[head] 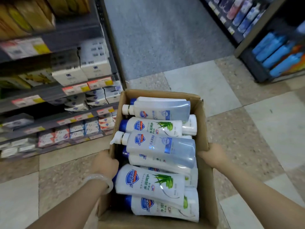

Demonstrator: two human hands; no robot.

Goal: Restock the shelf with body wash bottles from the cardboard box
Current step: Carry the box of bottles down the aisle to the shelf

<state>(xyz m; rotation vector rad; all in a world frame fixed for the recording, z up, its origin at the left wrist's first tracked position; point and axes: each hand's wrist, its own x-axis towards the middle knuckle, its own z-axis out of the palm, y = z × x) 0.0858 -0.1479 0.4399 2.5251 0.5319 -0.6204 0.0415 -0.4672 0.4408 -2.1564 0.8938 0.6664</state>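
An open cardboard box [202, 123] fills the lower middle of the head view, held above the tiled floor. Several body wash bottles lie on their sides inside it: white ones with blue caps and an aloe print [151, 180], and clear bluish ones with white pump tops [162, 146]. My left hand [104, 163] grips the box's left wall, fingers hooked over the rim; a pale bangle is on that wrist. My right hand [212, 156] holds the box's right wall from outside. The shelf [54, 91] stands to the left.
The left shelf unit holds rows of boxed soap bars behind price tags, with a dark gap [41, 109] on one tier. A second shelf [270, 52] with blue packs stands at the upper right. A grey floor mat [165, 35] lies ahead in the aisle.
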